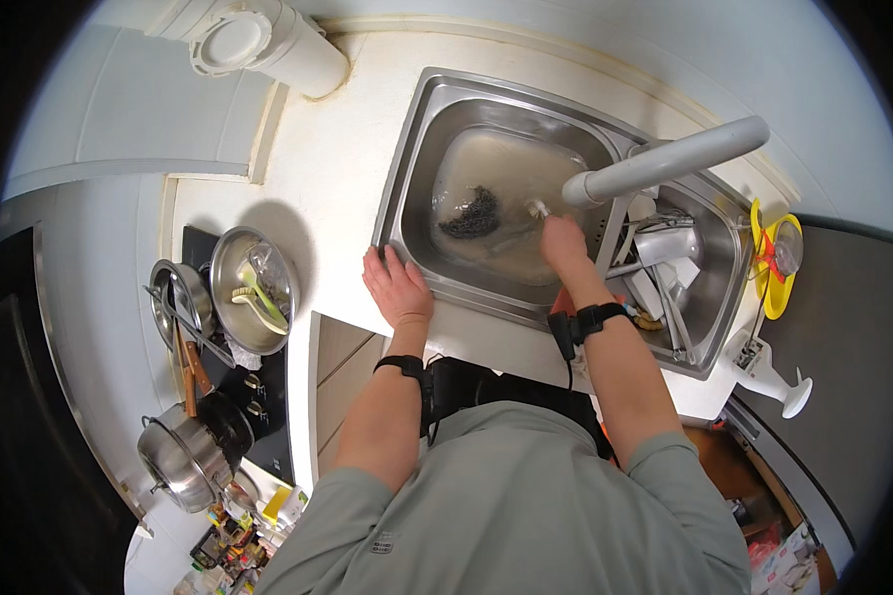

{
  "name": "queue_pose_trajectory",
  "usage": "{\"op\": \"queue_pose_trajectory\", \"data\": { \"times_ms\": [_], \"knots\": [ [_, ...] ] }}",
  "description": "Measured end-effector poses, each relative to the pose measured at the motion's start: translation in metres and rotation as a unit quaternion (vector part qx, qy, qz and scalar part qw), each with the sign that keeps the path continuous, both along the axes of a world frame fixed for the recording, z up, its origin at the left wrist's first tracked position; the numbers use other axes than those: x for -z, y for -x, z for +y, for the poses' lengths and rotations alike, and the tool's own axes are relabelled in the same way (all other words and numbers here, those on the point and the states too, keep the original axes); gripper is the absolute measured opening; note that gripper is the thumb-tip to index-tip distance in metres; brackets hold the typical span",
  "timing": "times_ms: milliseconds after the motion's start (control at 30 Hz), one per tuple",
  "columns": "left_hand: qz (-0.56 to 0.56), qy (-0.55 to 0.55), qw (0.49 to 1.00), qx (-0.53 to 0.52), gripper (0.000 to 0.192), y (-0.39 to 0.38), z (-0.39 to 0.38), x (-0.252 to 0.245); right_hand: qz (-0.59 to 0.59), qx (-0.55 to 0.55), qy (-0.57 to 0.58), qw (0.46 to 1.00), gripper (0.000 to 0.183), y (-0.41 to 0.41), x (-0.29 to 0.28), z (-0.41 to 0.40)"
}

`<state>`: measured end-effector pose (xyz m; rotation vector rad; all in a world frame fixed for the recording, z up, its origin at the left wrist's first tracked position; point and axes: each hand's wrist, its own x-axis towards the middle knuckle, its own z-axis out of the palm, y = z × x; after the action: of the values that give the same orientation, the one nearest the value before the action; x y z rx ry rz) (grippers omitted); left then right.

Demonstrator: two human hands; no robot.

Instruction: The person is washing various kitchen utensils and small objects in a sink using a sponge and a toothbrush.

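My right hand (pixel 564 242) is closed around a small white brush (pixel 539 208), its bristled head at the surface of cloudy water (pixel 517 163) in the large steel sink basin (pixel 428 156). To the left of the brush, a dark mesh-like clump (pixel 475 216) sits in the water. My left hand (pixel 399 286) rests flat, fingers spread, on the white countertop and the sink's near left corner, holding nothing. What lies under the murky water is hard to make out. Each wrist wears a black strap.
A thick grey faucet pipe (pixel 670 165) arches over the divider. The smaller basin (pixel 722 297) holds a metal pot and utensils. Left stand a steel bowl (pixel 227 327) with brushes, a stove (pixel 271 416) and pots (pixel 186 461). A white lidded container (pixel 309 63) stands behind; yellow-rimmed items hang right.
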<state>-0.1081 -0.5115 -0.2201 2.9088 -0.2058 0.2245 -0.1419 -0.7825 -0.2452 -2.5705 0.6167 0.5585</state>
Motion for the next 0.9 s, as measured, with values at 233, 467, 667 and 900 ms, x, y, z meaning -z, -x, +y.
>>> {"op": "queue_pose_trajectory", "data": {
  "times_ms": [233,467,667,900],
  "knots": [
    [0.01,0.004,1.0,-0.003,0.044,-0.001,-0.003,-0.001,-0.066,0.061,-0.001,0.996,0.034,-0.056,0.049,0.026],
    [0.002,0.005,1.0,-0.001,0.045,0.0,0.001,-0.001,-0.076,-0.036,-0.061,0.995,0.029,-0.072,0.022,0.089],
    [-0.011,0.004,1.0,0.004,0.043,-0.001,-0.002,-0.004,-0.016,-0.118,-0.133,0.984,0.023,-0.024,-0.002,0.109],
    [-0.013,-0.001,1.0,0.003,0.042,-0.001,0.0,-0.005,0.066,-0.156,-0.125,0.978,0.02,0.013,-0.026,0.088]
  ]
}}
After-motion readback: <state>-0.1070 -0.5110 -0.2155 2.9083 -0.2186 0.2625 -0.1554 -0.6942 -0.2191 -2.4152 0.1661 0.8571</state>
